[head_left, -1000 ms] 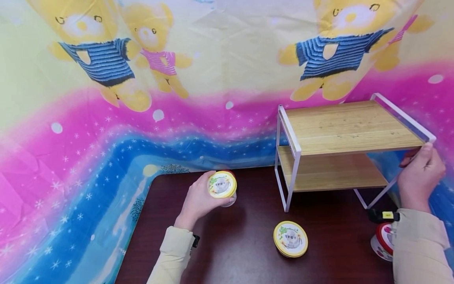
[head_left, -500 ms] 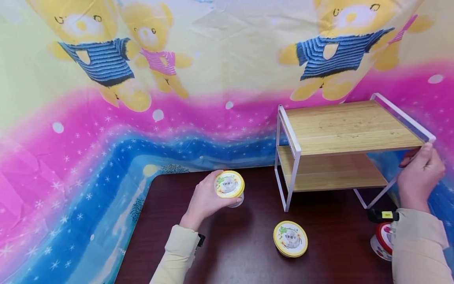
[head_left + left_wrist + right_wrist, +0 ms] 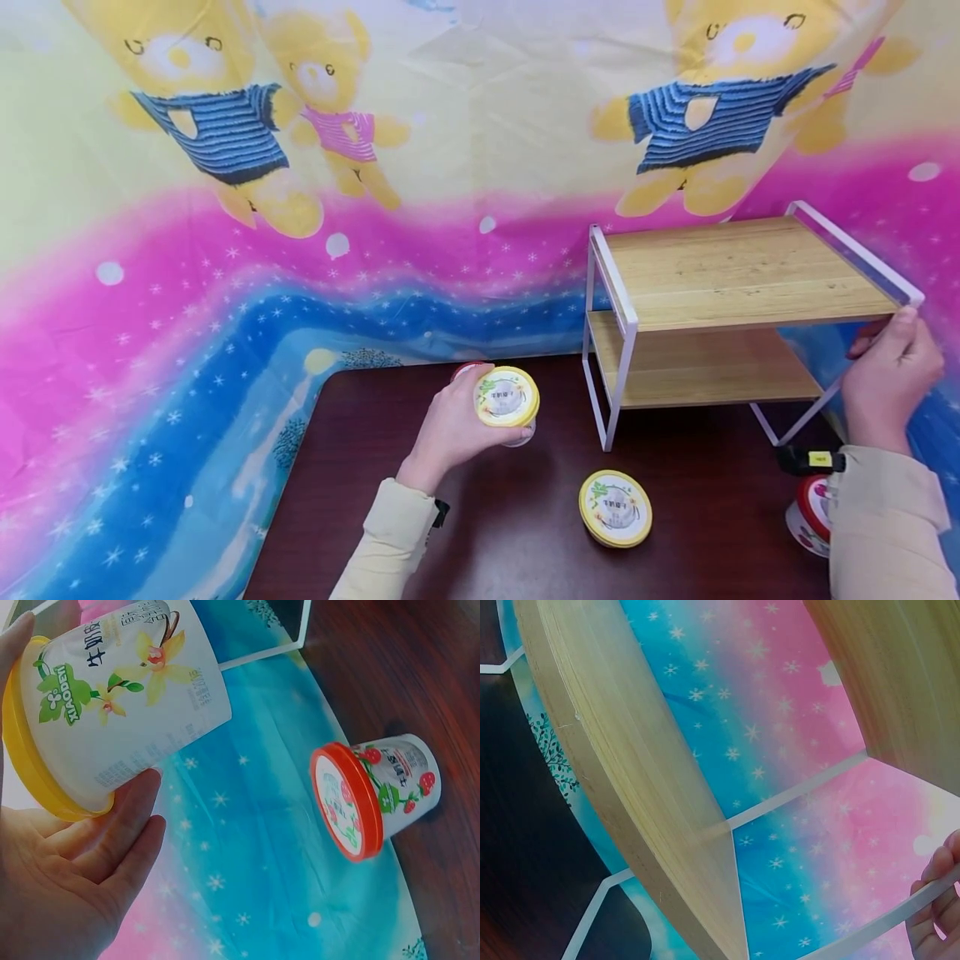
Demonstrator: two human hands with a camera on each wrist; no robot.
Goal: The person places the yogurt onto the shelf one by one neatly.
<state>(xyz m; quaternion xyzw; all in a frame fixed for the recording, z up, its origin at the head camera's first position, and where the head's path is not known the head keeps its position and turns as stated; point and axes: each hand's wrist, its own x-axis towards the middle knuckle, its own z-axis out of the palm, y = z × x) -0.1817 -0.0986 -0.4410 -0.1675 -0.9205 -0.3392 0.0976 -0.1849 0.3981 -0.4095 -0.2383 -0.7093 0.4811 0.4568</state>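
Observation:
My left hand (image 3: 448, 429) holds a white tub with a yellow lid (image 3: 508, 398) above the table, left of the shelf. In the left wrist view, this tub (image 3: 142, 690) shows a vanilla flower print, its lid edge between thumb and fingers. A red-lidded tub with a strawberry print (image 3: 405, 784) stands on the table behind it, mostly hidden by my hand in the head view. My right hand (image 3: 892, 375) grips the right front upright of a two-tier wooden shelf (image 3: 750, 271); in the right wrist view, fingers (image 3: 937, 870) curl round its white frame.
Another yellow-lidded tub (image 3: 615, 508) stands on the dark table (image 3: 345, 500) in front of the shelf. One more red-lidded tub (image 3: 808, 517) is partly covered by the right sleeve. A bear-print cloth (image 3: 487, 167) hangs behind and along the sides.
My left hand has carried the yellow-lidded tub rightward, closer to the shelf. The red-lidded tub behind now shows on the hand's left side. My right hand keeps its hold on the shelf.

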